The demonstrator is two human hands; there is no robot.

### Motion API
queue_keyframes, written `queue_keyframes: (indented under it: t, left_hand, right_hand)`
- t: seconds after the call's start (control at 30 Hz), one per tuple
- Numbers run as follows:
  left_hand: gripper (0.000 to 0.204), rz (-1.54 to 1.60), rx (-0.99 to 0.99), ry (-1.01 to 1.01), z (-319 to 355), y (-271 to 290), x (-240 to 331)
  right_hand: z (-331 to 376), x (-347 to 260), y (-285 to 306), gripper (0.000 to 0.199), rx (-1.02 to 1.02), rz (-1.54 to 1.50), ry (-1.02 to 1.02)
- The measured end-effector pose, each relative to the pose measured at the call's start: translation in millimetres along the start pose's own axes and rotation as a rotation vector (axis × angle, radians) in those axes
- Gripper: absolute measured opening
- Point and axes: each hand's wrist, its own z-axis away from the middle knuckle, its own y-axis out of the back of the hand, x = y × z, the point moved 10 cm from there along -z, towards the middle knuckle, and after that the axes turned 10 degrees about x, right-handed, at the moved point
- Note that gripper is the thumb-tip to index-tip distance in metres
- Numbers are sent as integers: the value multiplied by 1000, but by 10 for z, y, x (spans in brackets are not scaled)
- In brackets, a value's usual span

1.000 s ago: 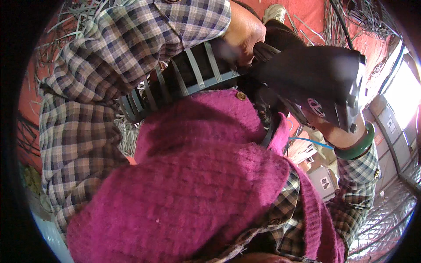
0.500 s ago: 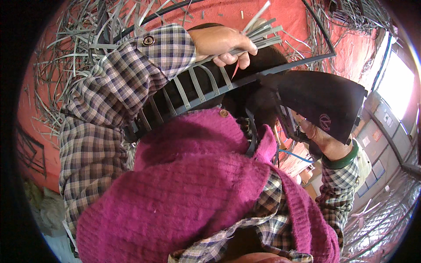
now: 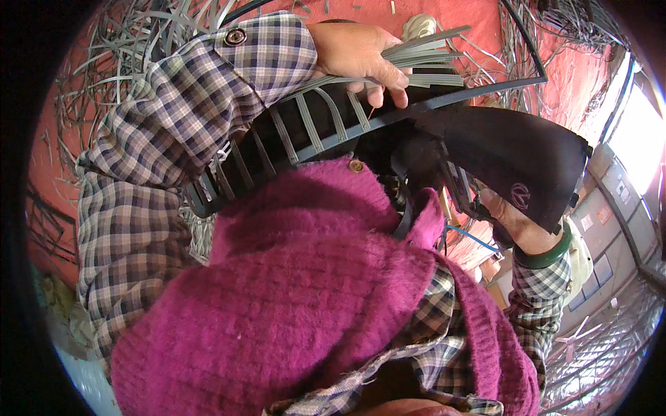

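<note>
My left hand (image 3: 368,57) is closed around a bundle of flat grey plastic strips (image 3: 433,59), whose ends fan out to the right. A thin reddish piece hangs below its fingers. Just under this hand runs a dark grey metal frame (image 3: 479,92), with several grey strips (image 3: 306,123) wrapped across its left part. My right hand (image 3: 517,222), with a green bangle (image 3: 546,255) at the wrist, is partly behind a large black curved piece (image 3: 513,152) with a pink mark. Its fingers are hidden near a dark metal-edged object (image 3: 458,184) that I cannot make out.
Loose grey strips (image 3: 125,76) lie heaped on the red floor covering (image 3: 59,173) at the far left. More strips pile up at the far right (image 3: 583,31). A light shoe (image 3: 419,26) shows beyond my left hand. Silvery quilted sheeting (image 3: 596,353) is at the lower right.
My left hand and its strips have shifted slightly up and right, and the fingers are spread a little more. The frame and black piece also sit slightly further right.
</note>
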Motion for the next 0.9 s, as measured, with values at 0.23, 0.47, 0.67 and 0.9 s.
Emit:
queue_keyframes:
  t: [0.23,0.47,0.67,0.9]
  left_hand:
    - [34,63,91,-18,19,83,7]
    - [21,-278,55,-97,11,66,115]
    - [16,-317,-44,-174,0,-39,154]
    - [21,-526,5,-52,-31,129,82]
  right_hand:
    - [11,134,22,45,76,-163,-127]
    - [-18,67,11,44,39,-99,-77]
    - [19,86,10,47,43,-68,-78]
    - [70,167,-40,47,11,-235,-157]
